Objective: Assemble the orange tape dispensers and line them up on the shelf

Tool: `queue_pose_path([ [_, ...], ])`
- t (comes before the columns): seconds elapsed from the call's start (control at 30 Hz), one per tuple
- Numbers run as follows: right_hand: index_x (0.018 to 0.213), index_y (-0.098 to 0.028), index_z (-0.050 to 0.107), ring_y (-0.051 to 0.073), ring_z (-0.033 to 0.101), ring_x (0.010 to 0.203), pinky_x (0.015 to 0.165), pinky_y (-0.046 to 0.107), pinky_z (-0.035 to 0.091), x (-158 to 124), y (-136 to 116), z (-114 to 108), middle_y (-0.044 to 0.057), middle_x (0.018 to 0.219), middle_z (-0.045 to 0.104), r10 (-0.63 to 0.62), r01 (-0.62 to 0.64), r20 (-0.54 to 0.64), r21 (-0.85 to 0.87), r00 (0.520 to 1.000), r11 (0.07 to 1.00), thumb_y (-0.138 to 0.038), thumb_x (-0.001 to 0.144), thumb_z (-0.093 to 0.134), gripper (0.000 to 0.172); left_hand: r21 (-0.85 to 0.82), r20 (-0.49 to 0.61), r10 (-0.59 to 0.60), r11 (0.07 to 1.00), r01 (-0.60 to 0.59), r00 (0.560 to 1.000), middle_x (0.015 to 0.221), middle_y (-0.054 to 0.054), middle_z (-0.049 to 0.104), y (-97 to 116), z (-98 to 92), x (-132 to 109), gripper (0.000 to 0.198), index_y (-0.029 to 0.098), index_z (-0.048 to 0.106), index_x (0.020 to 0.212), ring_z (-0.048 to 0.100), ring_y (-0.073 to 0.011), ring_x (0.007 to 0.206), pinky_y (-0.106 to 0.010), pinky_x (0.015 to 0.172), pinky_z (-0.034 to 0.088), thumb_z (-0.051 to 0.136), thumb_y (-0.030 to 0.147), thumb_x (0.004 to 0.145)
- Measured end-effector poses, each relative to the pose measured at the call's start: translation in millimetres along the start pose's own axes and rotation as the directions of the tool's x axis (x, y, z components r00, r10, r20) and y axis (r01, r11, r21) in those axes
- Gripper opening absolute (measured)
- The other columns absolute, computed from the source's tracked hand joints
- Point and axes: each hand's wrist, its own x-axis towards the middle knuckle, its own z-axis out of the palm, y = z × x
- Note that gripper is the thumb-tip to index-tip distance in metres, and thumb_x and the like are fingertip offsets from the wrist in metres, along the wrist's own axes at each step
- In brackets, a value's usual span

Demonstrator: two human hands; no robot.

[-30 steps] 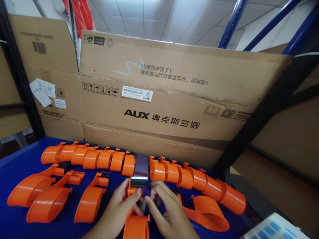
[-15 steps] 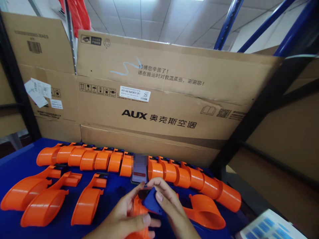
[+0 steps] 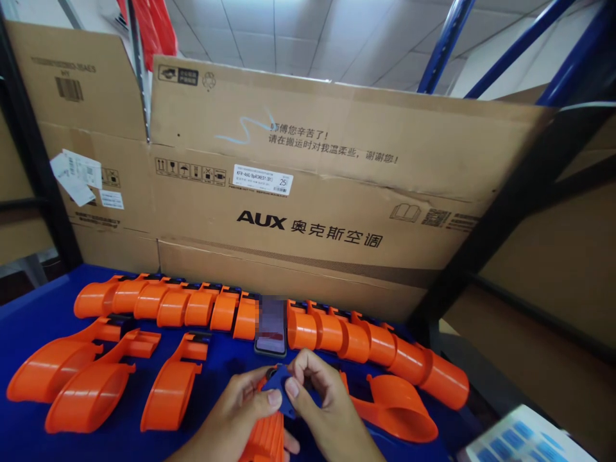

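In the head view, my left hand (image 3: pixel 235 410) is wrapped round an orange ribbed plastic part (image 3: pixel 264 439), its thumb pressing on a blue flat piece (image 3: pixel 285 393). The blue piece lies against the upper end of the orange part, where a small dark bit also shows. My right hand (image 3: pixel 332 404) pinches the blue piece from the right, fingers curled. How the two pieces join is hidden by my fingers. An orange scoop (image 3: pixel 402 410) lies just right of my right hand. A phone (image 3: pixel 271 327) stands just beyond both hands.
A row of orange scoops (image 3: pixel 199 308) with dark handle ends runs along the back of the blue table surface (image 3: pixel 216 359). More scoops (image 3: pixel 91 398) lie at front left. Behind stands a cardboard wall (image 3: pixel 308 212). A white-and-blue printed box (image 3: pixel 524 439) sits at lower right.
The blue piece has tilted and come closer over the orange part's end. My left thumb has moved up onto it. My right fingers have curled in more.
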Motion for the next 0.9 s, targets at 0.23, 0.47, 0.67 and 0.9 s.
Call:
queue_pose_path([
  [0.23,0.091,-0.025,0.060,0.020,0.061,0.075,0.066,0.029,0.042,-3.3,-8.5,-26.0,0.002,0.084,0.065,0.135,-0.069,0.071,-0.578,0.988,0.813,-0.036,0.100,0.047,0.020,-0.215,-0.142,-0.025,0.977,-0.006,0.990,0.086,-0.014,0.080,-9.7,-21.6,11.1,0.061,0.012,0.071,0.114,0.067,-0.0178,0.056,-0.028,0.056,0.051,0.070,0.062,0.080],
  [0.47,0.105,-0.026,0.067,0.018,0.065,0.067,0.053,0.024,0.035,-14.5,1.4,-15.3,0.005,0.087,0.070,0.260,-0.041,0.173,-0.756,0.950,0.653,-0.013,0.082,0.058,0.027,-0.212,-0.223,-0.011,0.977,-0.037,0.975,0.085,-0.009,0.077,-25.4,-27.2,13.8,0.049,0.014,0.078,0.104,0.070,-0.0259,0.079,-0.033,0.075,0.051,0.080,0.053,0.073],
  [0.67,0.087,-0.023,0.067,0.016,0.063,0.062,0.053,0.023,0.035,-14.2,2.3,-6.3,0.002,0.077,0.070,0.226,-0.019,0.189,-0.727,0.956,0.687,-0.004,0.078,0.051,0.026,-0.191,-0.122,0.013,0.981,-0.036,0.992,0.076,-0.005,0.072,-15.8,-17.8,7.4,0.045,0.016,0.077,0.109,0.064,-0.0193,0.067,-0.030,0.069,0.050,0.078,0.049,0.078],
  [0.9,0.083,-0.021,0.068,0.016,0.053,0.057,0.054,0.024,0.036,-2.3,9.8,-26.0,-0.003,0.058,0.055,0.092,-0.128,-0.090,-0.647,0.992,0.751,-0.011,0.079,0.052,0.019,-0.068,-0.045,0.041,0.997,-0.044,0.998,0.092,-0.006,0.072,0.0,-4.0,-2.8,0.042,0.023,0.077,0.113,0.066,-0.0186,0.074,-0.030,0.070,0.055,0.079,0.046,0.078],
])
